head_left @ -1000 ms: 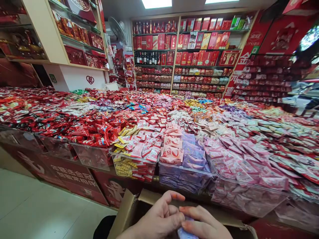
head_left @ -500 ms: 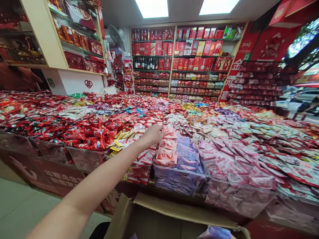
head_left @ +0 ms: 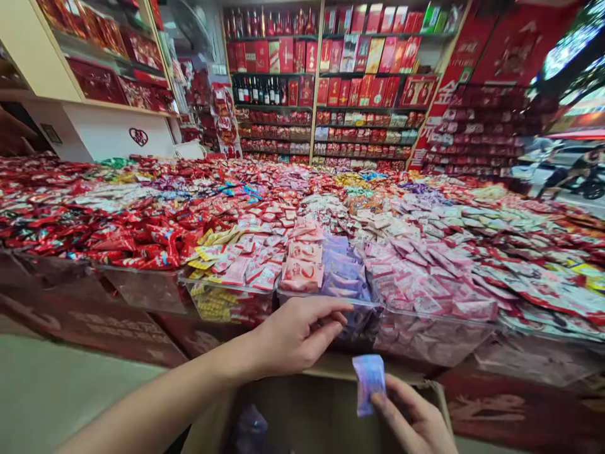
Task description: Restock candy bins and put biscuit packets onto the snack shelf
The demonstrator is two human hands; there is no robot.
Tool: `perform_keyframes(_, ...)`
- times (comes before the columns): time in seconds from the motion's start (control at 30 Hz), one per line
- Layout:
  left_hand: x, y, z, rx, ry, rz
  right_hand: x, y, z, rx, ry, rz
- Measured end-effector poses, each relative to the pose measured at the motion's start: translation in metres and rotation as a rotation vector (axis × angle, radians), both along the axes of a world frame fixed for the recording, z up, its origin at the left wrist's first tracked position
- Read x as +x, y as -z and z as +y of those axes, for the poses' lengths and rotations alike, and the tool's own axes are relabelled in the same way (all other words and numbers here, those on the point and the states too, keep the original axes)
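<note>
My right hand (head_left: 411,416) pinches a small purple candy packet (head_left: 369,383) by its lower edge, above a cardboard box (head_left: 437,403). To its left, my left hand (head_left: 305,334) hovers in front of a clear bin (head_left: 331,299), thumb and forefinger slightly apart with nothing seen between them. In that bin, pink packets (head_left: 302,268) are lined up on the left, beside rows of purple packets (head_left: 343,271). Inside the box lies a purple bundle (head_left: 252,429), dim and blurred.
Clear bins heaped with wrapped sweets cover the counter, including red packets (head_left: 151,246) on the left and light pink packets (head_left: 425,284) on the right. Shelves of red gift boxes (head_left: 362,91) and bottles line the back wall. A red panel (head_left: 501,403) fronts the counter.
My left hand has drawn back from the pink packets, down toward the box. My right hand has risen into view with the purple packet. The view has tipped downward.
</note>
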State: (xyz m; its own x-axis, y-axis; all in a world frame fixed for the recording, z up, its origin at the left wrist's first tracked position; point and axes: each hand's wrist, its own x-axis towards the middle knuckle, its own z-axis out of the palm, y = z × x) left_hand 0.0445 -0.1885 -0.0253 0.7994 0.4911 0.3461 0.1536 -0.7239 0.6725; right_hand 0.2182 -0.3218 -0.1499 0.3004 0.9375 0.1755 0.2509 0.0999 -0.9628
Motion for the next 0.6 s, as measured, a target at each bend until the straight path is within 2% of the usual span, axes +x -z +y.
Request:
perform_keyframes(0.07, -0.001, 0.017, -0.018, -0.178, 0.002, 0.051, -0.004, -0.017, 0.007, -0.001, -0.034, -0.021)
perform_keyframes(0.13, -0.001, 0.031, -0.023, -0.380, -0.014, 0.040, -0.009, -0.029, 0.014, -0.010, -0.066, -0.034)
perform_keyframes(0.2, 0.000, 0.042, -0.021, -0.576, -0.041, -0.031, -0.014, -0.035, 0.018, -0.024, -0.080, -0.005)
perform_keyframes(0.3, 0.000, 0.053, -0.017, -0.772, -0.129, -0.164, -0.019, -0.037, 0.019, -0.045, -0.081, 0.128)
perform_keyframes(0.4, 0.000, 0.060, -0.020, -0.889, -0.175, -0.278, -0.022, -0.036, 0.021, -0.051, -0.067, 0.219)
perform_keyframes(0.5, 0.000, 0.065, -0.027, -0.959, -0.149, -0.406, -0.027, -0.034, 0.024, -0.042, -0.035, 0.217)
perform_keyframes(0.6, -0.004, 0.073, -0.036, -0.891, -0.134, -0.391, -0.034, -0.025, 0.025, -0.028, -0.036, 0.144)
